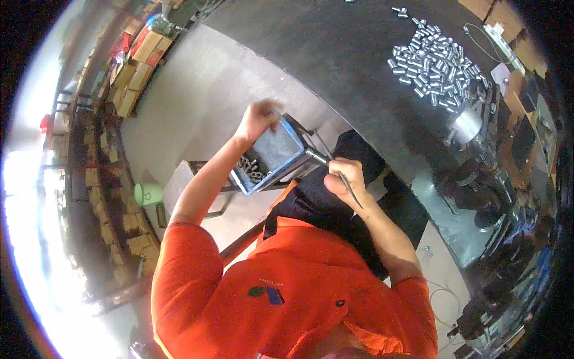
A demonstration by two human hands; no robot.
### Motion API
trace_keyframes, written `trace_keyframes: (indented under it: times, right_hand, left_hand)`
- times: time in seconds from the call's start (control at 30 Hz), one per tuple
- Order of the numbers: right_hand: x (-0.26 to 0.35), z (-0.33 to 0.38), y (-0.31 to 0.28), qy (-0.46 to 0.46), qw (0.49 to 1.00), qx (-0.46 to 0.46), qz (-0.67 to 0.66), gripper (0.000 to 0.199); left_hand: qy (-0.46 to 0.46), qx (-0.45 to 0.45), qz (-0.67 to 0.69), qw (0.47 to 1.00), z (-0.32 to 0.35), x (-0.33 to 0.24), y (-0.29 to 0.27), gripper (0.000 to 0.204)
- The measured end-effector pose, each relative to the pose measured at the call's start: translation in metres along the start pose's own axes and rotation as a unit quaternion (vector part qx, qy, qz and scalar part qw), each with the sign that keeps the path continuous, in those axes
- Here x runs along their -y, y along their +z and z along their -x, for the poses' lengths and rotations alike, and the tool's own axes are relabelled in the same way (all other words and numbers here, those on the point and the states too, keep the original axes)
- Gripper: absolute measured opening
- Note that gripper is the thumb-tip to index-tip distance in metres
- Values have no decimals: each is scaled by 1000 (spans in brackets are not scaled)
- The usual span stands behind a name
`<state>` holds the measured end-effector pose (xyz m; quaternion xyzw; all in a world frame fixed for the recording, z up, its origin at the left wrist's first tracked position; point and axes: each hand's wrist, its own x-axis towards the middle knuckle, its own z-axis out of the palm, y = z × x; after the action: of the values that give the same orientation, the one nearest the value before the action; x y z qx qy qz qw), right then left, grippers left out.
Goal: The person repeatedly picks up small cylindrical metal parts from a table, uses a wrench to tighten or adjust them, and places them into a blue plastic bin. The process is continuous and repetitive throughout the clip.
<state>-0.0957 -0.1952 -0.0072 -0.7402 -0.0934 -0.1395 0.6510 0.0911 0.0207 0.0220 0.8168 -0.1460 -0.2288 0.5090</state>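
Right hand (345, 178) grips tool (317, 157), blue bin (278, 146) between it and left hand (259, 119).

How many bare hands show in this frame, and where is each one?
2: the left hand, motion-blurred, at the far end of the blue-rimmed bin; the right hand, beside the bin's right side, gripping a slim dark rod.

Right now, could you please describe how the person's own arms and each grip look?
The left sleeve and right sleeve are short and orange-red; below them the left forearm and right forearm are bare. The left grip and right grip wear no gloves. No watch or cable shows on either wrist. Blur hides finer details of the left one.
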Motion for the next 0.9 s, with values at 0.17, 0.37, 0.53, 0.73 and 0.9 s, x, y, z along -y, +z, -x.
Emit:
trace_keyframes:
  times: [0.17, 0.37, 0.53, 0.73, 0.9]
  right_hand:
    - [-8, 2, 1, 18, 1000, 18, 18, 21]
    - [-14, 2, 2, 21, 999, 29, 32, 17]
    - [-11, 1, 3, 14, 999, 25, 23, 18]
    - [-6, 4, 3, 33, 999, 34, 2, 23]
    - [-7, 4, 0, 35, 998, 52, -8, 27]
  left_hand:
    - [-10, 50, -449, 892, 61, 151, -45, 30]
    - [-179, 68, -563, 804, 62, 165, -25, 27]
    - [-163, 75, -576, 798, 57, 150, -26, 27]
    - [-155, -8, 37, 987, 63, 69, 4, 32]
    - [-146, 127, 428, 883, 68, 8, 43, 29]
